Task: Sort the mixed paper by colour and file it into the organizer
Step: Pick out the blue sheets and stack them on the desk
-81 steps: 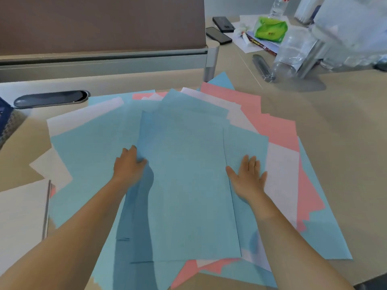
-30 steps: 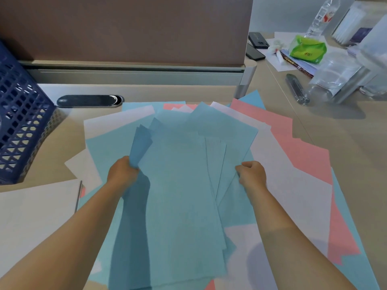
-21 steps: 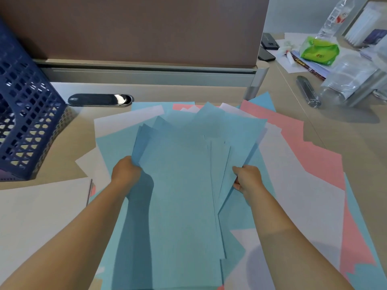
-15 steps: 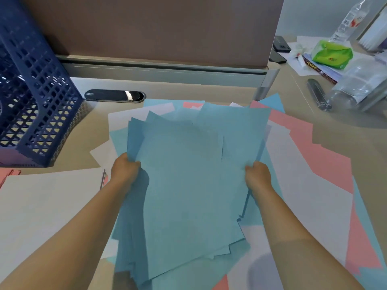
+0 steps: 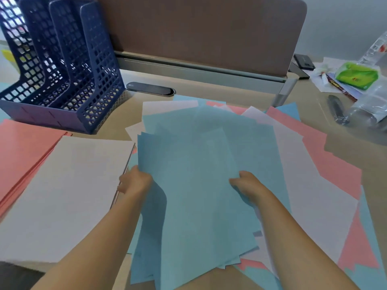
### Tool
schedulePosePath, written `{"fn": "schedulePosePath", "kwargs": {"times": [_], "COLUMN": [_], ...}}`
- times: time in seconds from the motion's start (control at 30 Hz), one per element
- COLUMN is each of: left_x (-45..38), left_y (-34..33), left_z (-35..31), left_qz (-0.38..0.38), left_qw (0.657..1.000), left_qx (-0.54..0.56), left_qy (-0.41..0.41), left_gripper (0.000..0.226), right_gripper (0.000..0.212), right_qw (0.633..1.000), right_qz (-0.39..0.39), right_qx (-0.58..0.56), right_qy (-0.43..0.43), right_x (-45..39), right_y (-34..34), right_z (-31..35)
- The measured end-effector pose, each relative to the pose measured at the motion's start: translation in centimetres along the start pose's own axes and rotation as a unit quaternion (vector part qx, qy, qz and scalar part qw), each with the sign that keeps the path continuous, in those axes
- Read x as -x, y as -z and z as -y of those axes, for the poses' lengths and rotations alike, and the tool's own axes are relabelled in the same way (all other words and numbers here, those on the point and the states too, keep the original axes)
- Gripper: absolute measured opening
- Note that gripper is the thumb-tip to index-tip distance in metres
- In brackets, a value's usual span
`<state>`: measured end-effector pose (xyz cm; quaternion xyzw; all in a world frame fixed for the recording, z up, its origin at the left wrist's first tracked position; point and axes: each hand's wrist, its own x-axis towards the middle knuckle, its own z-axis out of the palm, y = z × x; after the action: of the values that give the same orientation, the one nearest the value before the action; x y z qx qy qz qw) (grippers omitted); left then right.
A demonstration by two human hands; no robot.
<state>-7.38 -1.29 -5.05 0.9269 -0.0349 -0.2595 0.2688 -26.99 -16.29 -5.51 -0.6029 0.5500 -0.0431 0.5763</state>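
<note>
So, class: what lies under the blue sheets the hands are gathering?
Under the blue sheets, white sheets and pink sheets stick out on the right. What lies beneath the middle is covered.

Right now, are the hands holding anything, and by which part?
Yes: a bundle of blue sheets. The left hand grips its left edge; the right hand grips towards its right side.

Organizer [image 5: 62, 65] cut off by the top and left edges. Bundle of blue sheets [image 5: 199, 185] hides both hands' fingertips and the mixed paper beneath. Plastic bottle [image 5: 374, 59] blurred, cropped at right.
</note>
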Motion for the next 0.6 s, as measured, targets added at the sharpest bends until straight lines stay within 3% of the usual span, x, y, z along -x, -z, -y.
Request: {"fn": "schedulePosePath", "kwargs": {"times": [0.2, 0.3, 0.37, 0.47, 0.6], "left_x": [1.2, 1.8, 2.2, 2.5, 2.6], "left_y": [0.0, 0.3, 0.6, 0.9, 1.0], "left_z": [1.6, 1.9, 2.0, 2.1, 2.4], "left_qz": [0.009, 0.017, 0.021, 0.042, 0.069], "left_qw": [0.997, 0.995, 0.994, 0.985, 0.97], "left_qx": [0.072, 0.099, 0.109, 0.165, 0.227], "left_qy": [-0.006, 0.001, -0.004, -0.015, -0.055], "left_gripper": [0.035, 0.038, 0.037, 0.017, 0.029], "right_gripper": [0.022, 0.028, 0.033, 0.032, 0.026], "right_qw": [0.999, 0.965, 0.945, 0.961, 0.978], "right_qz": [-0.001, -0.072, -0.088, -0.063, -0.065], "right_qx": [0.01, 0.245, 0.309, 0.268, 0.194], "right_qy": [0.034, 0.064, 0.055, 0.038, 0.036], "right_x": [1.1, 1.1, 1.2, 0.7, 0.3], "right_y": [-2.2, -2.7, -2.8, -3.2, -3.4], "right_z": [-0.5, 0.0, 0.5, 0.6, 0.3]}}
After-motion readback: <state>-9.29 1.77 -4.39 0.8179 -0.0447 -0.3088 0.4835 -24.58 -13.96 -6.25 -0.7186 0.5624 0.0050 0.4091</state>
